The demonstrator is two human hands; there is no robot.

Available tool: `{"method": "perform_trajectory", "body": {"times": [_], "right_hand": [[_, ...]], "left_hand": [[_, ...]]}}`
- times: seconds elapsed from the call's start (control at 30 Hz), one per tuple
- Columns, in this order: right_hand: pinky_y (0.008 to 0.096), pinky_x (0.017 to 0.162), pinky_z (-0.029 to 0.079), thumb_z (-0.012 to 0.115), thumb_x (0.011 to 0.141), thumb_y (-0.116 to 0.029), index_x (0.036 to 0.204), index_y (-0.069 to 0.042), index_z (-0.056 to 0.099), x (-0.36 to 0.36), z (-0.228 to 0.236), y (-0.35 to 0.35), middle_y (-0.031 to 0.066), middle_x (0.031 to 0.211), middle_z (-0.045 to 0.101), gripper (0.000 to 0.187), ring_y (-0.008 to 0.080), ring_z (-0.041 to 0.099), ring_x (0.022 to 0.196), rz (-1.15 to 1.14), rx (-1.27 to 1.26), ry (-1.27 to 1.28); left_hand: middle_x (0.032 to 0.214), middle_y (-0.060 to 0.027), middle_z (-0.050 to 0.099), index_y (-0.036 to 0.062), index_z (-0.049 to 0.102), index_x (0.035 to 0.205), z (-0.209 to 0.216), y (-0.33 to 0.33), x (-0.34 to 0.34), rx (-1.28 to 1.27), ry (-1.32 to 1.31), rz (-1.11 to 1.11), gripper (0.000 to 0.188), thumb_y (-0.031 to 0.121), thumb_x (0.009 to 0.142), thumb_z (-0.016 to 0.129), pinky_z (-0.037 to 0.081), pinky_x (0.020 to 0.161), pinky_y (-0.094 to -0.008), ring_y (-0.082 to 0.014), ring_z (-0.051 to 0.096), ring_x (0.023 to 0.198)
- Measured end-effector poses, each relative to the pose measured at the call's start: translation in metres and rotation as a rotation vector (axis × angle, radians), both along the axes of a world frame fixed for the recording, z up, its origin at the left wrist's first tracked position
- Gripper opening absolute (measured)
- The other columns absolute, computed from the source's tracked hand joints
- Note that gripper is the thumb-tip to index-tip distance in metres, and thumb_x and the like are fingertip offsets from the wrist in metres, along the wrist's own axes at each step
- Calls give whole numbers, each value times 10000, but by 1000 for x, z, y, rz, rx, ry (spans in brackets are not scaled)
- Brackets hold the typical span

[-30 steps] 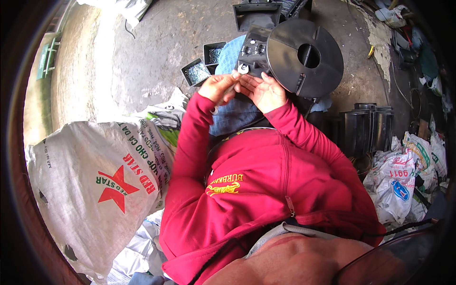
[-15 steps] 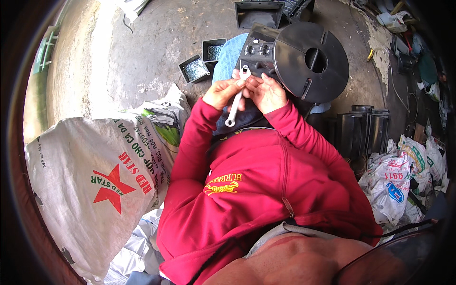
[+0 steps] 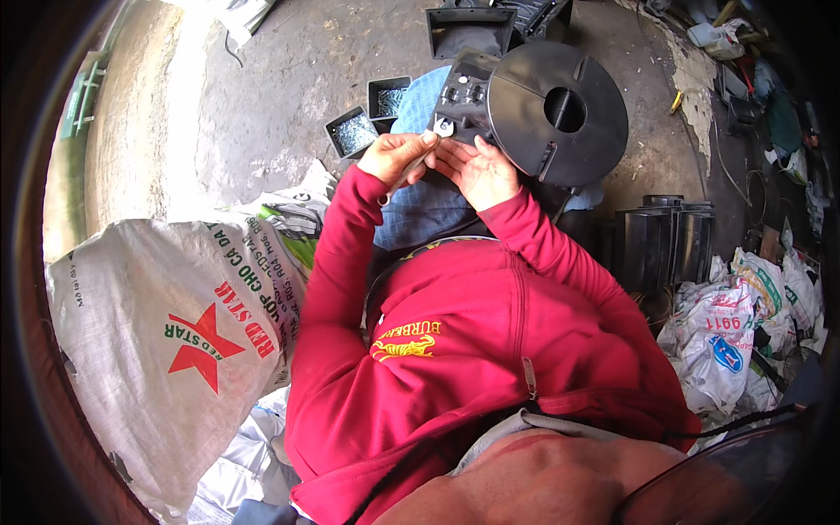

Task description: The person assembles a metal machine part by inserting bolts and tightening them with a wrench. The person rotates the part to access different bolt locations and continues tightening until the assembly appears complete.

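Step in hand, by the look: a fastener is being worked on the black round part (image 3: 549, 109), held on the lap w/ its grey end block up. L hand (image 3: 395, 157) is closed on a small wrench (image 3: 411, 166), head at the block. R hand (image 3: 479, 171) lies open, palm up, beside it. Next likely calls for a steady turn w/o slipping off.

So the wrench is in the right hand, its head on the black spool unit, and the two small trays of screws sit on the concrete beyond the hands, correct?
Not quite: the head view shows the wrench gripped in the left hand, not the right. The right hand is open beside it, palm up. The rest holds: the wrench head meets the black spool unit, and the two small trays of screws sit on the concrete beyond.
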State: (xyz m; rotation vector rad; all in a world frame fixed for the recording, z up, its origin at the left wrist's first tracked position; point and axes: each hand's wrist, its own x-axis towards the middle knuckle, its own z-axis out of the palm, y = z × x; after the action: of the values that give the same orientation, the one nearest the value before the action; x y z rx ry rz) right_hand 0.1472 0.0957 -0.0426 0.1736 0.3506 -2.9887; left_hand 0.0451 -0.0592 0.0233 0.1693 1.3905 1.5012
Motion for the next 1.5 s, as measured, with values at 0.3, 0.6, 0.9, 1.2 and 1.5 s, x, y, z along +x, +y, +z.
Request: {"method": "perform_trajectory", "body": {"times": [0.3,0.6,0.9,1.2,1.5], "right_hand": [[358,926,383,446,877,-374,1213,83,420,0,4,0,139,1075,552,568,265,522,1040,8,-19,-56],[342,447,467,439,855,-508,1013,-42,538,9,15,8,-28,482,413,502,189,541,446,72,227,-249],[315,453,413,458,838,-524,773,-123,430,10,-5,19,-40,544,384,408,119,465,472,210,34,-176],[355,598,497,437,884,-459,1192,29,442,4,35,0,-3,737,540,577,155,541,596,-4,10,-204],[377,1027,278,408,871,-477,1255,107,345,-3,-6,2,191,1324,379,702,279,395,1207,-10,9,-30]], "left_hand": [[614,-15,566,40,602,794,-13,4,33,134,-1,156,334,335,902,487,375,438,-196,-83,494,469],[719,-109,653,30,591,877,-22,38,51,204,-130,312,377,382,905,457,440,423,-260,-153,536,447],[847,-191,635,-25,515,1025,-18,44,54,257,-318,300,378,330,912,447,469,447,-281,-218,602,559],[711,-114,632,9,598,855,-11,36,43,57,-137,381,350,346,888,508,434,423,-238,-153,569,502],[570,10,554,64,610,821,-10,-2,26,82,186,76,311,316,921,459,294,397,-166,-34,427,418]]}}
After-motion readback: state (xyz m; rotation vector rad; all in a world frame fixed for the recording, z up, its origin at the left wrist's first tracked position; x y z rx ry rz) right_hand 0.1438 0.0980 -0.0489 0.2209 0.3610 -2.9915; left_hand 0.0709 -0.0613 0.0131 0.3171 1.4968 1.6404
